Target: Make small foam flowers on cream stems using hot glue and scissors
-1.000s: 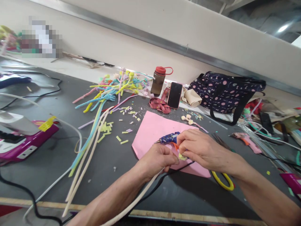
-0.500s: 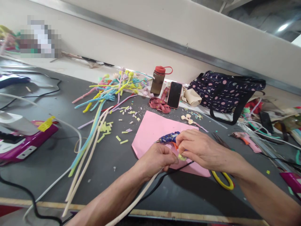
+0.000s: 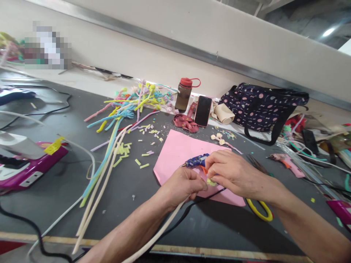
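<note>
My left hand [image 3: 185, 185] is closed in a pinch around a long cream fuzzy stem [image 3: 161, 231], which trails down to the near table edge. Against its fingertips, my right hand [image 3: 234, 173] pinches a small yellow-green fuzzy piece [image 3: 211, 182], mostly covered by the fingers. Just behind both hands a blue glue gun [image 3: 195, 161] points left over a pink sheet [image 3: 175, 149]; my right hand hides its rear part. To the right of the sheet, yellow-handled scissors [image 3: 260, 211] lie partly under my right forearm.
Short yellow-green pieces [image 3: 123, 149] are scattered left of the sheet, beside long loose stems [image 3: 105, 171]. Colourful fuzzy stems [image 3: 137, 98] are heaped behind. A bottle [image 3: 184, 95], a phone [image 3: 203, 111] and a dark bag [image 3: 263, 106] line the back. A pink glue gun [image 3: 287, 164] lies right.
Both hands stay pinched together in almost the same spot. The view has shifted very slightly; nothing else has visibly moved.
</note>
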### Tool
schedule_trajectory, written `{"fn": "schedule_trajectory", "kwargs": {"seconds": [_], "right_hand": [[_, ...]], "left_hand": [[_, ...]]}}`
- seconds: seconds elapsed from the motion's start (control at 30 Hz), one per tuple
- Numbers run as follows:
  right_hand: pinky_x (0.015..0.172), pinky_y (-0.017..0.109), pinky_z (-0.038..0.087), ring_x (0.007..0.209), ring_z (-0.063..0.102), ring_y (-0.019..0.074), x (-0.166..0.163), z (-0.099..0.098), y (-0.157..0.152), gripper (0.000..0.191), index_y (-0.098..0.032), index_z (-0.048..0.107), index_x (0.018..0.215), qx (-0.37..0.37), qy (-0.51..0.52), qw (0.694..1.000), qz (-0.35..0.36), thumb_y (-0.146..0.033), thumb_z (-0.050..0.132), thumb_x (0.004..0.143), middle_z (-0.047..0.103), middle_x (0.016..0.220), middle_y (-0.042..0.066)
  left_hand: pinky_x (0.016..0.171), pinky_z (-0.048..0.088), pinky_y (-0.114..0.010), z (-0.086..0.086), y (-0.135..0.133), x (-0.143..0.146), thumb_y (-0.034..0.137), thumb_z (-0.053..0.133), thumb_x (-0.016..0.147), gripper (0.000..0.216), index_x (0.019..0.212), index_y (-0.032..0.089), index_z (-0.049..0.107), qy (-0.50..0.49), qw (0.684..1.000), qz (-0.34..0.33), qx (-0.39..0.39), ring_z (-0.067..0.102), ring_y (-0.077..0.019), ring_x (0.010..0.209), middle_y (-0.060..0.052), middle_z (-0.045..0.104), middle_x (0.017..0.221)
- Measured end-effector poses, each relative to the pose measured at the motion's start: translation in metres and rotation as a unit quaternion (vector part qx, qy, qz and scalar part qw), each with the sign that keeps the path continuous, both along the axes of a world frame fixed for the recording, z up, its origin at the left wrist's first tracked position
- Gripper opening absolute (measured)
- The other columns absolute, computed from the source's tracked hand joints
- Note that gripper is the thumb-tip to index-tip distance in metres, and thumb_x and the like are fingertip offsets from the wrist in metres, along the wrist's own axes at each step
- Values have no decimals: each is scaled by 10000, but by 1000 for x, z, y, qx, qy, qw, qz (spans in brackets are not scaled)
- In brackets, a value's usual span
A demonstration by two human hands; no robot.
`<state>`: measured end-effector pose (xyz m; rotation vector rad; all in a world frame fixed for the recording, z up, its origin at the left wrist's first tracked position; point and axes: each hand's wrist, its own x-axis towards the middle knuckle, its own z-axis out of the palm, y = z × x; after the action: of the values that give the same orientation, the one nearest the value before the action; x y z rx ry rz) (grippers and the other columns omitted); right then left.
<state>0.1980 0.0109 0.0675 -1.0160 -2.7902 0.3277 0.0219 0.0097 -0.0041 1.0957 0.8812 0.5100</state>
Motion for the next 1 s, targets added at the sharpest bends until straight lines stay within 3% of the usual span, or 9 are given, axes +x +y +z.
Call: {"fn": "schedule_trajectory", "kwargs": {"seconds": [0.13, 0.33, 0.6, 1.0], "right_hand": [[773, 316, 416, 856, 535, 156, 3, 3, 0, 181, -172, 657, 810, -5, 49, 999, -3, -133, 488, 865, 604, 903, 43], [832, 286, 431, 964, 543, 154, 15, 5, -1, 240, -187, 627, 1055, -67, 158, 984, -42, -159, 435, 914, 600, 1019, 63], [860, 295, 431, 984, 545, 156, 16, -8, -5, 262, -191, 613, 1113, -107, 159, 981, -21, -161, 458, 903, 600, 1045, 66], [854, 282, 420, 961, 543, 142, 13, -8, -4, 209, -183, 660, 979, -95, 127, 987, -12, -162, 468, 899, 585, 1030, 53]], "left_hand": [[361, 179, -203, 2, 0, -1, 244, 633, 639, 153, 532, 142, 594, 13, 1000, 8, -4, 305, -44, 318, 61, 446, 354], [327, 130, -207, 1, 2, -3, 247, 637, 645, 190, 500, 150, 562, -22, 999, -5, -49, 242, -35, 270, 66, 418, 321], [297, 89, -222, -5, 5, -4, 261, 637, 659, 209, 493, 158, 562, -58, 996, -23, -68, 238, -39, 239, 62, 410, 311], [290, 97, -203, -8, 4, -5, 256, 655, 646, 136, 580, 139, 632, -60, 995, -10, -82, 242, -35, 242, 61, 434, 320]]}}
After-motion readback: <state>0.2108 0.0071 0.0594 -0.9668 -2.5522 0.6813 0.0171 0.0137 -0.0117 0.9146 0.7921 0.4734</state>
